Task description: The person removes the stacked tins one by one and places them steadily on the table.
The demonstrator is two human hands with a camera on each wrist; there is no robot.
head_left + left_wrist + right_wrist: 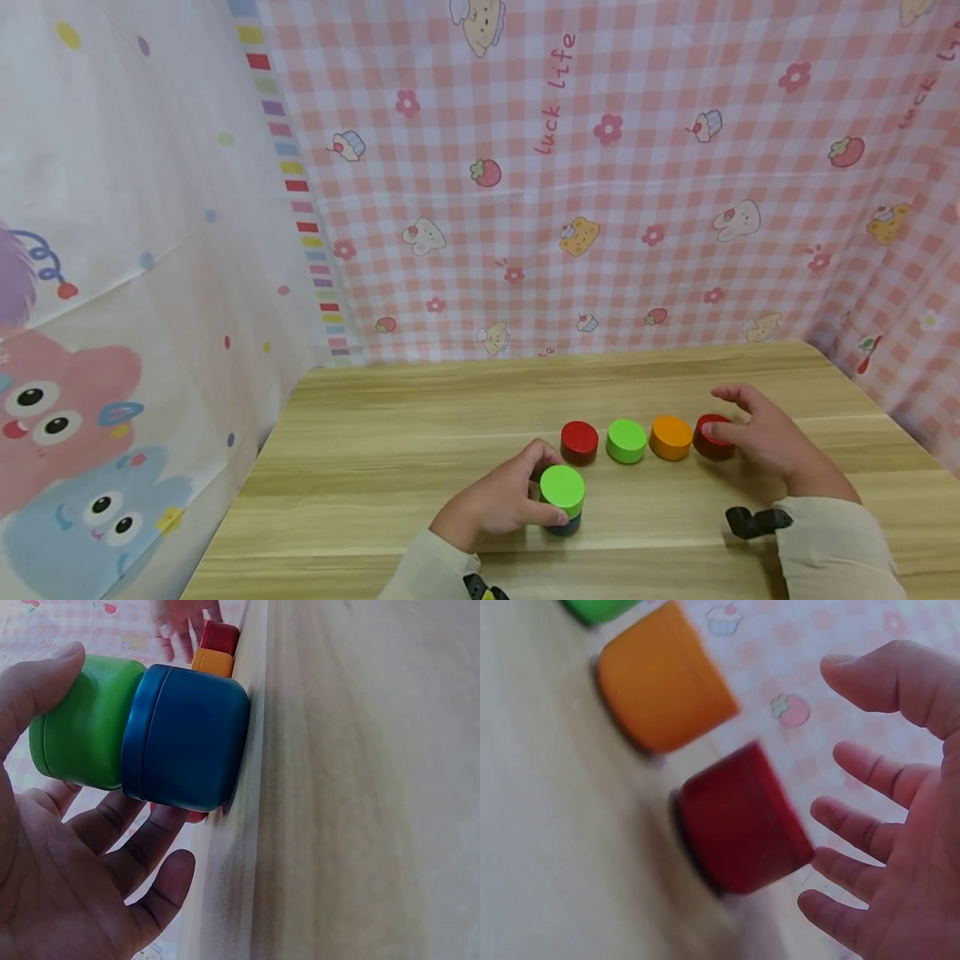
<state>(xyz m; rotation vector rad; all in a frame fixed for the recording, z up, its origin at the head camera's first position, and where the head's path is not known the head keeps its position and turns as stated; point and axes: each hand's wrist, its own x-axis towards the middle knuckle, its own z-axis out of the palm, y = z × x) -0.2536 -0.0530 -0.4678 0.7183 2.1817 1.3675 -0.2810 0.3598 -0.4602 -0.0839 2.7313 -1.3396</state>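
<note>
A small round green lidded jar stands on top of a dark blue lidded jar, which sits on the table. My left hand grips the green jar, its thumb on the near side and the fingers round the far side. In the left wrist view, the thumb lies on the green jar while the lower fingers pass behind the blue one. Beside the rightmost dark red jar, my right hand is held with spread fingers and an empty palm. In the head view its thumb overlaps that jar's top.
A row on the wooden table holds another red jar, a second green jar and an orange jar, left of the dark red one. A pink checked cloth hangs behind, and a white printed cloth at left.
</note>
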